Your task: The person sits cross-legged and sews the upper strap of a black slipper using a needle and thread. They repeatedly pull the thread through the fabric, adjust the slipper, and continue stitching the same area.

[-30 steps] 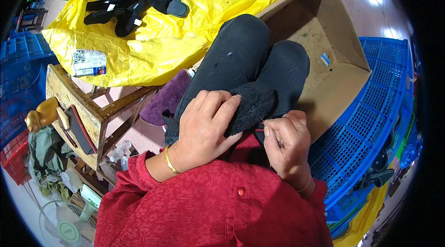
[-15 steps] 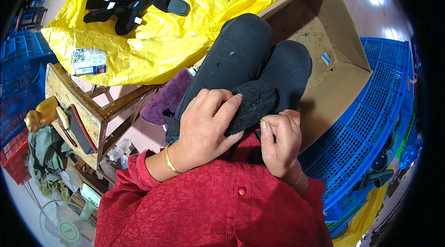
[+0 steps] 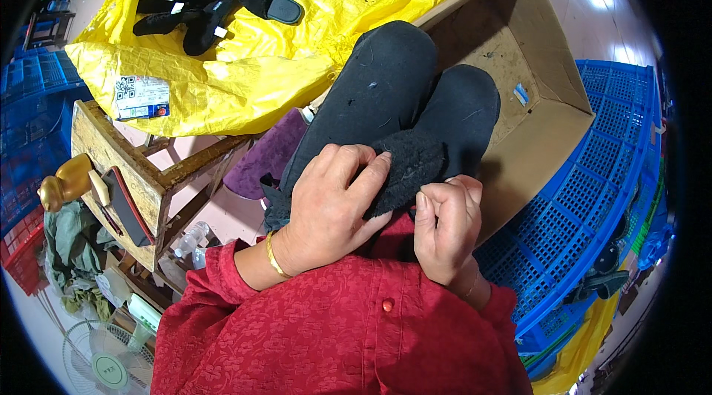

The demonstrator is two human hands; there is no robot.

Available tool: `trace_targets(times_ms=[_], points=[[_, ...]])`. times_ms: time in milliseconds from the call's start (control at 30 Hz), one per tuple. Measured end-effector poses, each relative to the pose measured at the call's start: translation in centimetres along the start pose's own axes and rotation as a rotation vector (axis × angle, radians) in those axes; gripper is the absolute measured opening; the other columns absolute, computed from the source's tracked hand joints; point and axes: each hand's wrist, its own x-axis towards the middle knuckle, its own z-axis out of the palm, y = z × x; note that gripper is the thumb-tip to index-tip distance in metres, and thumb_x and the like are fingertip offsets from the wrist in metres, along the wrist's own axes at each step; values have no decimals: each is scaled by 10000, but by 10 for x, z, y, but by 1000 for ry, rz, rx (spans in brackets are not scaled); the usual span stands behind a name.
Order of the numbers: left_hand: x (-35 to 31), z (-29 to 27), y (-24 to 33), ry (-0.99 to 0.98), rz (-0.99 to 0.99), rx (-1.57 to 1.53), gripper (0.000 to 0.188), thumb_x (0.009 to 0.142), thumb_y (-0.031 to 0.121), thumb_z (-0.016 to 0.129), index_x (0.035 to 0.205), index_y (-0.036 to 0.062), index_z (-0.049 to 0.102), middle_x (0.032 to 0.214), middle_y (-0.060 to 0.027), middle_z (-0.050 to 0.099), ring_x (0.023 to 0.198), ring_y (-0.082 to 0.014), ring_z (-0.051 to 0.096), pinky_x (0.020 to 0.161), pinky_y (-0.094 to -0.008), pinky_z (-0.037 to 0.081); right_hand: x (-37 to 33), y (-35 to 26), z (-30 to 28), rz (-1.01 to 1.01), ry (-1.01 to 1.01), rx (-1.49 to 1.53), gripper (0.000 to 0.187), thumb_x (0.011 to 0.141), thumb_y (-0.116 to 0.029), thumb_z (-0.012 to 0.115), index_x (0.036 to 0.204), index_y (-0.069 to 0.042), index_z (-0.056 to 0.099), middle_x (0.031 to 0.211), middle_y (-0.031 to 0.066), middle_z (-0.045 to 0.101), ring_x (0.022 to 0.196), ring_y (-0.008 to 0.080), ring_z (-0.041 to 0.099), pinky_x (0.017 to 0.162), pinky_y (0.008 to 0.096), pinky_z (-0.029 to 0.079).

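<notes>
A black fleecy slipper lies in my lap, against my dark trouser legs. My left hand is closed over its left side, thumb below and fingers on top. At the slipper's lower right edge, my right hand is pinched, with thumb and forefinger pressed together. Whatever is between those fingertips is too small to make out. The slipper's underside is hidden by my hand and legs.
Many black slippers lie on a yellow plastic sack ahead. A cardboard box sits to the right beside a blue plastic basket. On the left a wooden stool carries a gold-coloured object and a dark phone-like case.
My left hand has shifted very slightly to the right with the slipper. My right hand stays pinched in nearly the same place.
</notes>
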Motion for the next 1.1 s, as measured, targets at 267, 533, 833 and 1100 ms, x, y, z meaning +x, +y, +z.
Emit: trace_targets(times_ms=[267,533,833,1100], points=[[0,2,2,2,-12,34,620,508,162,793,1086,37,606,972,-118,570,847,-287,567,701,-364,485,2,-1,-7,-10,-38,-50,122,788,-8,627,890,-45,569,757,93,563,727,290,500,732,409,404],[1,1,2,-9,-16,31,623,507,163,792,1088,40,603,979,-115,569,854,-288,566,709,-367,485,6,-1,-12,-24,-66,-39,171,763,-8,631,928,-29,593,718,93,561,675,282,514,725,404,402],[1,3,2,2,0,31,623,507,160,790,1088,34,603,975,-117,571,841,-287,568,703,-366,487,6,-1,-12,-27,-53,-33,168,757,2,630,919,-22,594,726,97,566,685,291,518,726,408,407],[-1,5,2,-8,23,28,621,524,163,789,1095,27,586,994,-90,549,865,-258,544,703,-352,446,-1,-1,-1,18,-8,4,153,791,20,628,910,-26,544,764,79,584,714,288,518,728,397,417]])
